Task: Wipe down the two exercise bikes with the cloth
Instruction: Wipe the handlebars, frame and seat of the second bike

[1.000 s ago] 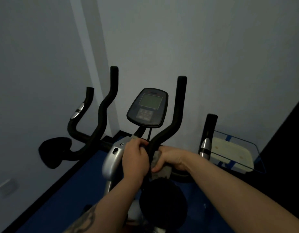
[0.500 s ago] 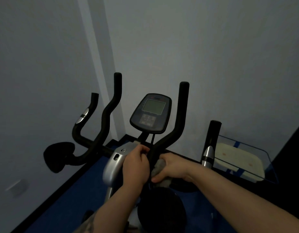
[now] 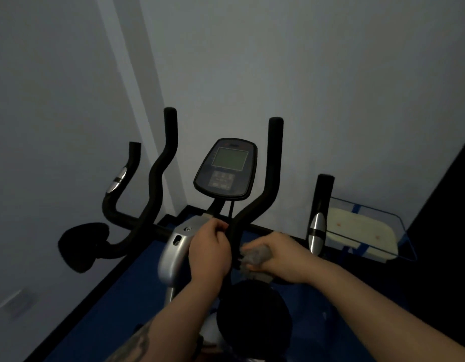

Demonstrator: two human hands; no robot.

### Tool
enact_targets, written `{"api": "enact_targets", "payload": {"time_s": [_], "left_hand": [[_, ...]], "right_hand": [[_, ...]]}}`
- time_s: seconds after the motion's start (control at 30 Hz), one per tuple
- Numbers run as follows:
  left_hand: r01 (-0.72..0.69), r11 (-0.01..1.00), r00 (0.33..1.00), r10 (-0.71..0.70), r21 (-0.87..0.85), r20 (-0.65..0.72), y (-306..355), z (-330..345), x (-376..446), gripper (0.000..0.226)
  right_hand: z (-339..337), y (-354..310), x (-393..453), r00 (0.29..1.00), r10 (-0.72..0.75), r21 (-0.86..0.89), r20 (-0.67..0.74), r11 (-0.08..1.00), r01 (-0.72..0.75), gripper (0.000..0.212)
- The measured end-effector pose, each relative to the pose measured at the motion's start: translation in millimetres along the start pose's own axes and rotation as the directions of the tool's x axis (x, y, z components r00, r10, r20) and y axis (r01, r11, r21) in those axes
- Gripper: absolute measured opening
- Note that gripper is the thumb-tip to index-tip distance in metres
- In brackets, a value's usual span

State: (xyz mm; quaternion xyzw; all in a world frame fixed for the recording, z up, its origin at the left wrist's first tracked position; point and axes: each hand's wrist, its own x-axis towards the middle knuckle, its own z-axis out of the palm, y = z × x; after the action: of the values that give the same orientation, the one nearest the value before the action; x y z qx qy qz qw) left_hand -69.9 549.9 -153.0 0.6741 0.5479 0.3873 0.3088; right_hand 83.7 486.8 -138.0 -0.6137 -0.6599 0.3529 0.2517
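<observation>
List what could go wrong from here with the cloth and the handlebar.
1. The grey cloth is bunched in the right hand, so little of it may touch the black handlebar.
2. The left hand grips the bar's base, which may go unwiped.
3. The console sits just above; an upward stroke might knock it.

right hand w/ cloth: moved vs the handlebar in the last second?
Yes. The right hand, gripping the grey cloth, has slid right along the handlebar, away from the curved upright it was pressed against earlier.
</observation>
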Motion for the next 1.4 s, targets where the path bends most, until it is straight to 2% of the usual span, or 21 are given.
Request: {"api": "enact_targets", "payload": {"time_s": [0.1,0.17,0.3,0.4,0.5,0.57,0.63,0.7,0.77,0.83,0.9,0.93,0.97,1.07,1.13,1.23,1.3,1.4], "left_hand": [[-0.009,1.000,1.000,0.009,0.023,-0.015,-1.9,2.3,2.6,0.024],[-0.011,0.999,1.000,0.012,0.040,-0.014,-2.2,2.6,1.9,0.023],[-0.051,0.998,0.999,0.051,0.022,-0.005,-4.0,2.0,0.4,0.023],[-0.094,0.993,0.996,0.094,0.064,0.011,-6.0,1.7,-0.6,0.022],[-0.120,0.986,0.993,0.119,0.113,0.008,-6.7,3.2,0.8,0.021],[-0.162,0.969,0.987,0.162,0.188,0.012,-4.2,3.4,2.8,0.018],[-0.211,0.941,0.977,0.208,0.266,0.038,-0.1,2.5,3.9,0.015],[-0.248,0.919,0.969,0.232,0.307,0.085,4.1,0.1,3.9,0.014],[-0.256,0.904,0.965,0.216,0.343,0.150,6.9,-3.3,7.8,0.012],[-0.223,0.905,0.964,0.150,0.361,0.219,10.0,-7.1,18.9,0.011],[-0.174,0.944,0.957,0.095,0.281,0.273,16.9,-7.6,29.8,0.018],[-0.158,0.964,0.954,0.093,0.214,0.284,21.2,-4.7,33.5,0.021],[-0.151,0.975,0.953,0.101,0.160,0.285,25.7,0.0,35.6,0.023],[-0.121,0.991,0.970,0.104,0.065,0.222,29.8,16.3,36.1,0.024],[-0.101,0.994,0.978,0.093,0.032,0.188,26.8,22.3,36.9,0.030],[-0.143,0.984,0.974,0.121,0.109,0.191,21.8,23.6,38.9,0.034],[-0.182,0.970,0.970,0.151,0.159,0.189,22.0,24.2,38.7,0.034],[-0.201,0.962,0.968,0.166,0.187,0.187,22.6,24.9,39.3,0.034]], "right_hand": [[-6.4,-4.7,-5.5,0.999,0.005,-0.181,0.045,0.983,0.003,0.017],[0.6,-16.0,1.5,0.995,0.051,-0.358,0.086,0.934,-0.017,0.027],[11.6,-19.0,1.0,0.998,0.061,-0.455,-0.002,0.889,-0.055,0.049],[-2.3,-8.7,-19.1,0.999,0.009,-0.649,0.032,0.761,0.014,0.050],[-14.3,1.3,-30.6,0.995,0.038,-0.790,0.087,0.611,0.046,0.050],[-10.7,-4.6,-23.8,0.993,0.073,-0.789,0.089,0.614,0.026,0.046],[-1.7,-14.9,-8.8,0.988,0.125,-0.720,0.096,0.694,-0.017,0.054],[6.4,-18.5,1.6,0.989,0.110,-0.622,0.102,0.783,-0.023,0.053],[9.8,-12.4,-4.6,0.999,0.045,-0.645,0.025,0.764,-0.018,0.051],[9.6,0.0,-21.0,0.998,-0.030,-0.724,-0.049,0.690,-0.015,0.044],[5.1,16.7,-36.6,0.987,-0.156,-0.783,-0.044,0.619,0.063,0.045],[3.8,20.3,-42.0,0.978,-0.203,-0.773,-0.051,0.629,0.090,0.047],[4.2,21.7,-44.0,0.961,-0.259,-0.752,-0.095,0.651,0.101,0.045],[14.7,23.9,-42.0,0.845,-0.433,-0.709,-0.313,0.699,0.096,0.035],[14.2,29.2,-41.6,0.823,-0.497,-0.732,-0.275,0.663,0.155,0.034],[-8.2,42.3,-50.4,0.786,-0.596,-0.791,-0.163,0.556,0.258,0.040],[-32.0,47.4,-55.6,0.757,-0.615,-0.815,-0.218,0.542,0.206,0.045],[-52.2,47.4,-56.8,0.711,-0.571,-0.766,-0.411,0.639,0.070,0.052]]}}
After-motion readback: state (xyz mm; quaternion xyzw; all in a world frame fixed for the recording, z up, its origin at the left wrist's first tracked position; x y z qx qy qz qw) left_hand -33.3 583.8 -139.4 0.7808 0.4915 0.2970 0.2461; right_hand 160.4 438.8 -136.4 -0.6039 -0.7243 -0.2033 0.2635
